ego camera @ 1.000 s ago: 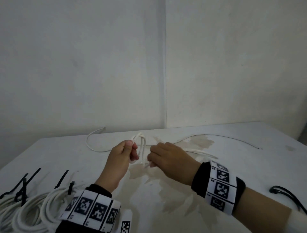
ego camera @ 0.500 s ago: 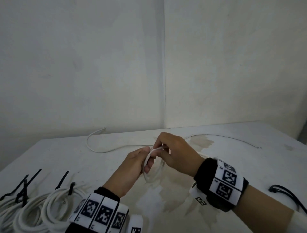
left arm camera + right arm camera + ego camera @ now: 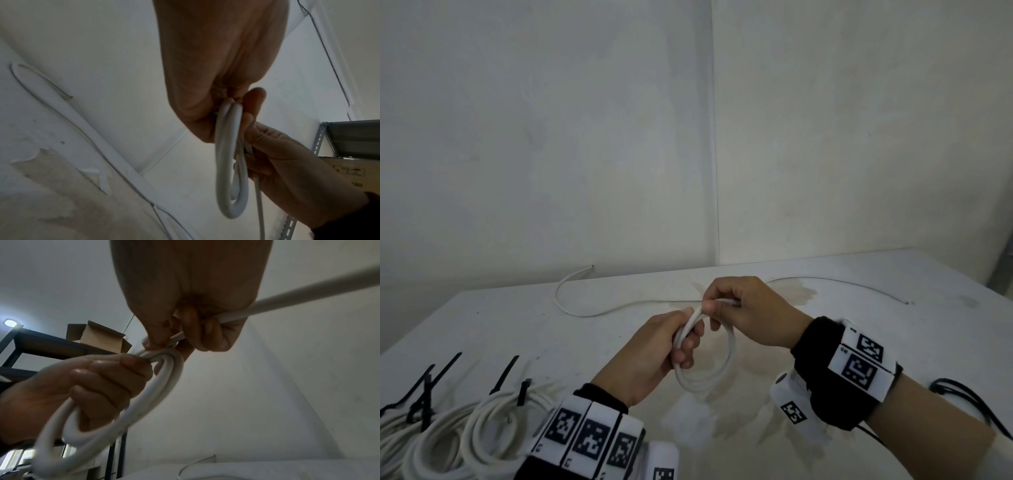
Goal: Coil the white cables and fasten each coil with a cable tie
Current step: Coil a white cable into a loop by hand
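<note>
In the head view, the left hand (image 3: 654,349) is gripping a small coil of white cable (image 3: 709,373) above the stained table (image 3: 893,325), fingers curling round the gathered loops, while the right hand (image 3: 746,311) is pinching the running strand at the top of the coil. The uncoiled rest of this cable is trailing across the table toward the wall. At the near left, finished coils (image 3: 448,435) are lying fastened with black cable ties (image 3: 505,375), so I judge several cables done and this one only a few turns in, its tie yet to go on.

In the left wrist view, the left fingers (image 3: 252,104) are clamping two loops of the coil (image 3: 228,162).

In the right wrist view, the right fingers (image 3: 209,331) are closing round the strand (image 3: 308,293), feeding it toward the loops
</note>
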